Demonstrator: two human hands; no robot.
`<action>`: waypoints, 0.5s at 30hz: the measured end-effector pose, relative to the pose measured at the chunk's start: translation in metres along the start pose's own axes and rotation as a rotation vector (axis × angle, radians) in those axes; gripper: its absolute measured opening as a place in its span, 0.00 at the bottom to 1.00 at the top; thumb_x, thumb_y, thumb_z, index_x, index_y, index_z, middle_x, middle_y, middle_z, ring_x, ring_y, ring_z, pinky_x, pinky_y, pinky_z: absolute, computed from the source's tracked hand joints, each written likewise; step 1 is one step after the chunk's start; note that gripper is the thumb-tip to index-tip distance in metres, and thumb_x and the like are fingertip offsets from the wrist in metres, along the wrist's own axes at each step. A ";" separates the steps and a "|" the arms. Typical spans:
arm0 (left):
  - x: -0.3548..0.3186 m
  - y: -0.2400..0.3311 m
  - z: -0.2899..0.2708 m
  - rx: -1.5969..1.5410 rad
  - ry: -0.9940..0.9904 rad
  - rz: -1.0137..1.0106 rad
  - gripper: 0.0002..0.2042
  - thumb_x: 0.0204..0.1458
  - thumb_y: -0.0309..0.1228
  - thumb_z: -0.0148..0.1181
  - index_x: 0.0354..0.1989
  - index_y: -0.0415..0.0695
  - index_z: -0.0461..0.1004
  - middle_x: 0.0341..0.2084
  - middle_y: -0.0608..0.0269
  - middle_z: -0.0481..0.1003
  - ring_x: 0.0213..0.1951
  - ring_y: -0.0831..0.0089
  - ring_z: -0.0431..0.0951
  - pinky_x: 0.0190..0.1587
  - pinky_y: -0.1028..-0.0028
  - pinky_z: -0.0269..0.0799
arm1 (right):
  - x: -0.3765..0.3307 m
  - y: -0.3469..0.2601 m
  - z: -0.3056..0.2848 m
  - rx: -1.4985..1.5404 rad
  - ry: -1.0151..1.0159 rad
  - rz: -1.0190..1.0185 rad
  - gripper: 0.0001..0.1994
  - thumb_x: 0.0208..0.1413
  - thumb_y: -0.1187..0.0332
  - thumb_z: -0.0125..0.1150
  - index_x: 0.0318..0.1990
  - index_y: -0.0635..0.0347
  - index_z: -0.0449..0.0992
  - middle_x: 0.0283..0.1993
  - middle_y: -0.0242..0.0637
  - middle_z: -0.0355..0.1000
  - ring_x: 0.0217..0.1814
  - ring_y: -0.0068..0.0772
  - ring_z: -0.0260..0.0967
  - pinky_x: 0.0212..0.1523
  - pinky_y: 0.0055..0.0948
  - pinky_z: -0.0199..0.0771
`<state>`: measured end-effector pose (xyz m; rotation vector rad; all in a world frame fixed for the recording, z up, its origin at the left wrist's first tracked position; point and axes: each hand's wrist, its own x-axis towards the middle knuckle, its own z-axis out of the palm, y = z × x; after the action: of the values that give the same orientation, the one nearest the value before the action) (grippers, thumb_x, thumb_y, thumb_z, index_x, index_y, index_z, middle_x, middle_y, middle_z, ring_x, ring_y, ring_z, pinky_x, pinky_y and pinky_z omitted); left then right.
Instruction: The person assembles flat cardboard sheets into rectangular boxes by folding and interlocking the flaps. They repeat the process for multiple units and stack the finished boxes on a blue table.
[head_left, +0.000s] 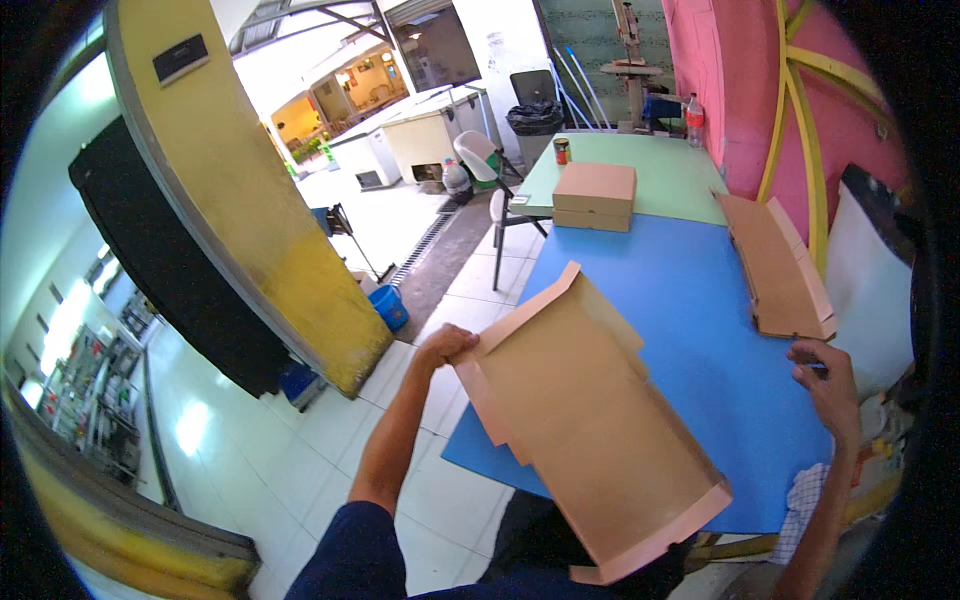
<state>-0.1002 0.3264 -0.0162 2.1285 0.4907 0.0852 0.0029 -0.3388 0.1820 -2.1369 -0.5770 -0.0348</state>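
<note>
My left hand (pixel 447 345) is closed on the far left corner of a partly folded cardboard box (pixel 595 420). The box lies opened out and tilted, with low flaps raised along its far and near ends. Its near end hangs over the front edge of the blue table (pixel 690 280), above my lap. My right hand (pixel 828 385) is up at the table's right edge, apart from the box. Its fingers are loosely bent and apart, with nothing visible in them. Just beyond it lies another flat cardboard piece (pixel 775 265) with creased flaps.
Closed cardboard boxes (pixel 595 190) are stacked at the far end, where the table turns pale green. A small jar (pixel 562 151) and a plastic bottle (pixel 694 120) stand there too. A folding chair (pixel 497 185) is left of the table. A pink wall (pixel 735 110) borders the right.
</note>
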 end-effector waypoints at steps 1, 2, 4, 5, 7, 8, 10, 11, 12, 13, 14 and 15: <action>-0.004 -0.011 0.003 -0.144 0.033 -0.085 0.16 0.56 0.40 0.63 0.25 0.39 0.80 0.17 0.66 0.71 0.18 0.76 0.66 0.18 0.68 0.64 | -0.005 0.005 0.001 -0.002 -0.003 0.025 0.16 0.49 0.82 0.62 0.48 0.68 0.77 0.45 0.43 0.79 0.49 0.35 0.77 0.51 0.33 0.78; -0.008 -0.018 0.000 -0.078 -0.024 -0.137 0.15 0.56 0.38 0.63 0.25 0.38 0.80 0.17 0.66 0.71 0.18 0.77 0.67 0.18 0.67 0.65 | -0.007 0.008 0.001 -0.001 -0.004 0.029 0.17 0.49 0.83 0.62 0.48 0.68 0.77 0.45 0.43 0.79 0.49 0.35 0.77 0.51 0.33 0.78; -0.022 -0.021 0.009 0.160 0.001 -0.187 0.18 0.54 0.44 0.63 0.28 0.37 0.80 0.17 0.63 0.73 0.19 0.72 0.69 0.19 0.63 0.67 | -0.010 0.010 0.001 0.000 -0.014 0.040 0.17 0.48 0.81 0.63 0.48 0.67 0.78 0.44 0.43 0.79 0.48 0.35 0.76 0.50 0.33 0.78; -0.034 -0.018 0.018 0.173 0.038 -0.245 0.21 0.54 0.47 0.61 0.29 0.36 0.80 0.18 0.61 0.74 0.19 0.71 0.69 0.23 0.62 0.69 | -0.010 0.009 0.000 0.001 -0.026 0.047 0.16 0.48 0.79 0.63 0.48 0.67 0.78 0.44 0.43 0.79 0.48 0.34 0.76 0.50 0.33 0.77; -0.052 0.003 0.027 0.463 -0.076 -0.194 0.19 0.53 0.47 0.63 0.32 0.41 0.82 0.23 0.57 0.79 0.24 0.67 0.77 0.30 0.62 0.74 | -0.008 0.002 -0.003 -0.002 -0.046 0.006 0.17 0.50 0.71 0.65 0.48 0.66 0.78 0.45 0.43 0.79 0.48 0.34 0.76 0.50 0.33 0.77; -0.061 0.020 0.029 0.533 -0.065 -0.186 0.18 0.52 0.48 0.64 0.33 0.43 0.83 0.25 0.57 0.80 0.26 0.65 0.79 0.31 0.62 0.75 | -0.007 -0.004 -0.005 -0.004 -0.056 -0.041 0.18 0.52 0.65 0.66 0.49 0.66 0.78 0.45 0.43 0.78 0.49 0.34 0.76 0.50 0.33 0.77; -0.087 0.063 0.028 0.658 -0.066 -0.215 0.16 0.51 0.48 0.66 0.34 0.48 0.83 0.29 0.57 0.82 0.31 0.62 0.82 0.35 0.63 0.77 | -0.008 -0.022 -0.010 -0.002 -0.030 -0.165 0.24 0.54 0.53 0.65 0.49 0.65 0.78 0.46 0.42 0.78 0.49 0.35 0.76 0.49 0.34 0.77; -0.095 0.093 0.021 0.763 0.051 0.001 0.15 0.53 0.46 0.66 0.31 0.45 0.82 0.26 0.62 0.82 0.31 0.66 0.83 0.35 0.66 0.77 | -0.007 -0.036 -0.013 0.000 0.011 -0.242 0.28 0.55 0.47 0.63 0.50 0.65 0.78 0.46 0.42 0.78 0.49 0.35 0.76 0.48 0.34 0.77; -0.107 0.125 0.011 0.532 0.183 0.103 0.06 0.52 0.38 0.68 0.35 0.52 0.83 0.31 0.62 0.83 0.34 0.64 0.83 0.37 0.64 0.76 | -0.008 -0.052 -0.017 -0.016 0.058 -0.327 0.32 0.55 0.41 0.62 0.50 0.65 0.78 0.46 0.42 0.78 0.48 0.35 0.76 0.48 0.34 0.77; -0.117 0.162 0.000 0.409 0.295 0.190 0.06 0.52 0.31 0.69 0.38 0.51 0.82 0.32 0.65 0.82 0.34 0.69 0.81 0.37 0.68 0.75 | -0.015 -0.071 -0.024 -0.035 0.133 -0.331 0.36 0.56 0.37 0.58 0.54 0.64 0.76 0.48 0.43 0.77 0.51 0.34 0.74 0.49 0.32 0.75; -0.129 0.201 -0.017 0.328 0.347 0.348 0.06 0.58 0.29 0.62 0.41 0.42 0.81 0.42 0.58 0.82 0.43 0.68 0.80 0.45 0.66 0.76 | -0.024 -0.093 -0.031 -0.076 0.209 -0.344 0.40 0.56 0.32 0.53 0.57 0.64 0.73 0.50 0.44 0.76 0.54 0.32 0.72 0.50 0.29 0.73; -0.157 0.234 -0.027 0.285 0.554 0.499 0.08 0.60 0.31 0.60 0.43 0.41 0.80 0.42 0.60 0.81 0.46 0.68 0.79 0.51 0.68 0.73 | -0.029 -0.117 -0.037 0.007 0.264 -0.446 0.39 0.57 0.35 0.54 0.61 0.63 0.70 0.53 0.44 0.75 0.54 0.33 0.72 0.51 0.30 0.74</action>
<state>-0.1776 0.1723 0.2078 2.4601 0.2803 0.9545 -0.0648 -0.3222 0.2870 -1.9170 -0.8785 -0.5515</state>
